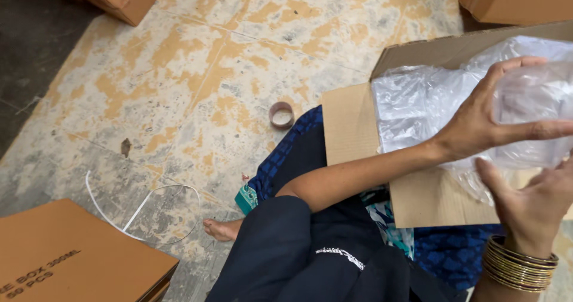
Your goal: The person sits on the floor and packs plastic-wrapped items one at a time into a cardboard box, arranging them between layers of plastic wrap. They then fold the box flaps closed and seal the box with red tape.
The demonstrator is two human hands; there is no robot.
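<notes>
I hold a clear plastic container (531, 108) above the open cardboard box (418, 194) on my lap, its right side cut off by the frame. My left hand (483, 120) grips it from the side; my right hand (531, 203) cups it underneath, fingers partly hidden. Crinkled plastic liner (418, 99) fills the box.

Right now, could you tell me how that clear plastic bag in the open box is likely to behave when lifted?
The clear plastic bag looks thin and crinkled, so probably floppy and light. Its glossy surface may be slippery. The left hand and right hand both grip a clear item over the cardboard box.
</notes>
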